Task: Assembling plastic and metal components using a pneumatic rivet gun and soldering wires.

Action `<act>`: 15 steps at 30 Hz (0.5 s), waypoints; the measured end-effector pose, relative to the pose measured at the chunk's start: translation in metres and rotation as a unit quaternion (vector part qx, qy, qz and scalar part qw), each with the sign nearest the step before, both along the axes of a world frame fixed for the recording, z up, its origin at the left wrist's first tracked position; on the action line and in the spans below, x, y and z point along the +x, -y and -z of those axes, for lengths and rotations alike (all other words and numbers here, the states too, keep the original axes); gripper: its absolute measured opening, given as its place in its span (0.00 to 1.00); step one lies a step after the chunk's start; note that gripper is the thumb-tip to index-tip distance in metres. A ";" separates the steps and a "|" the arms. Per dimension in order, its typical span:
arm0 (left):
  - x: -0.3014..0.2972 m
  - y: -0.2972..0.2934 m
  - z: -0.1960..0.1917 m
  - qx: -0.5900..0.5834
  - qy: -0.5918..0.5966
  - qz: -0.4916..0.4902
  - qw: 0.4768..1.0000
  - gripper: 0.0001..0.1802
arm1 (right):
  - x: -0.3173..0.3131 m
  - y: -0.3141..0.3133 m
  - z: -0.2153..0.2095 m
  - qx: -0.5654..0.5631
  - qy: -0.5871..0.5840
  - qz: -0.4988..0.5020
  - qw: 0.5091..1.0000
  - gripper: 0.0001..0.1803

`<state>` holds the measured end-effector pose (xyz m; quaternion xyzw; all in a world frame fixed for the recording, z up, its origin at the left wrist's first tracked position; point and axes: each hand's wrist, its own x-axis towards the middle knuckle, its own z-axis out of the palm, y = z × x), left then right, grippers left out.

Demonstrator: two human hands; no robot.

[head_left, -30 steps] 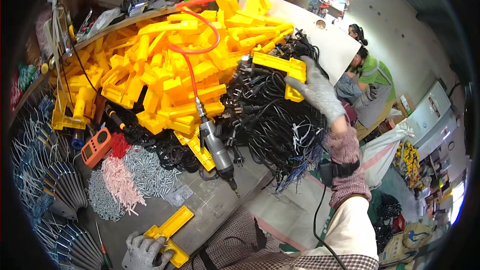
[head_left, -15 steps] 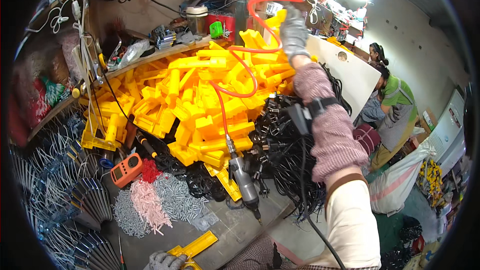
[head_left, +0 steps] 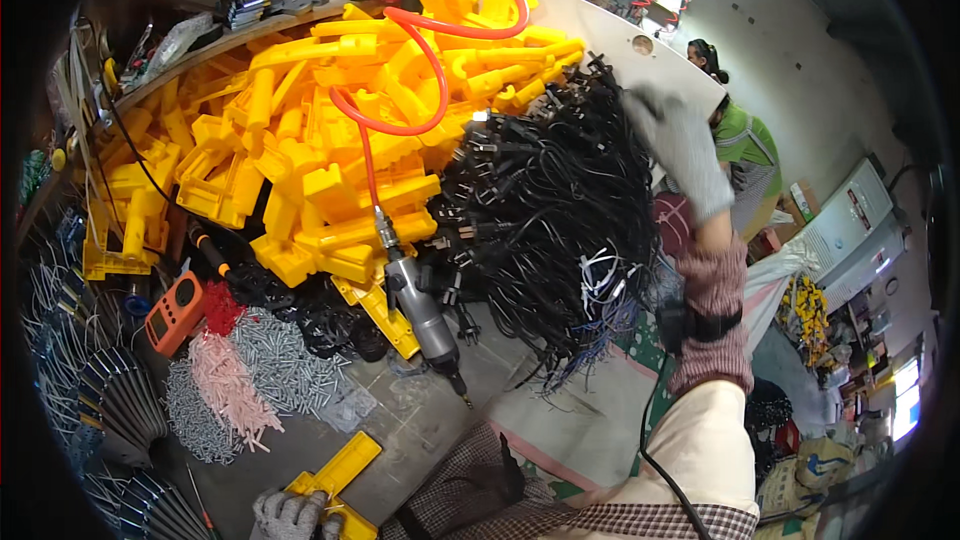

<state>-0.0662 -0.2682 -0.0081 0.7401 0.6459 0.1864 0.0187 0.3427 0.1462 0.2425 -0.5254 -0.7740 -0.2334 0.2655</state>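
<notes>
We are pinching yellow casing (head_left: 350, 461) in gloved left hand (head_left: 288, 514), over grey table (head_left: 405, 405); silver driver (head_left: 427, 310) is pointing our way; gloved right hand (head_left: 685, 145) is hovering near black cables (head_left: 540, 210) (blurred, we cannot tell its grip); yellow parts (head_left: 325, 192) are lying heaped beyond

left hand (head_left: 292, 514) grips yellow casing (head_left: 346, 462)

the right hand (head_left: 685, 145), gloved and blurred, hangs beside a bundle of black cables (head_left: 545, 210). a grey power driver (head_left: 425, 315) lies on the bench (head_left: 398, 408), near silver screws (head_left: 288, 360) and heaped yellow parts (head_left: 325, 190).
</notes>
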 end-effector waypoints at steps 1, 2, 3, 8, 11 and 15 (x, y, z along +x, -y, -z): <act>0.000 -0.002 0.001 0.002 0.000 0.004 1.000 0.17 | 0.016 0.012 0.010 -0.014 -0.015 -0.020 1.000 0.14; 0.000 -0.004 0.001 0.004 0.000 0.009 1.000 0.18 | 0.031 0.016 0.019 -0.029 -0.030 -0.039 0.998 0.14; 0.001 -0.005 -0.001 -0.001 -0.003 0.008 1.000 0.19 | 0.041 0.012 0.027 0.026 -0.050 -0.028 0.998 0.14; -0.001 -0.006 -0.001 0.001 -0.020 0.013 1.000 0.18 | 0.071 -0.021 0.042 0.186 -0.032 0.087 0.978 0.13; 0.000 -0.008 -0.003 0.007 -0.025 0.014 1.000 0.18 | 0.078 -0.007 0.040 0.109 -0.060 0.089 0.988 0.13; 0.000 -0.005 -0.003 0.017 -0.026 0.005 0.999 0.17 | 0.056 0.079 0.048 -0.175 -0.029 0.017 0.984 0.13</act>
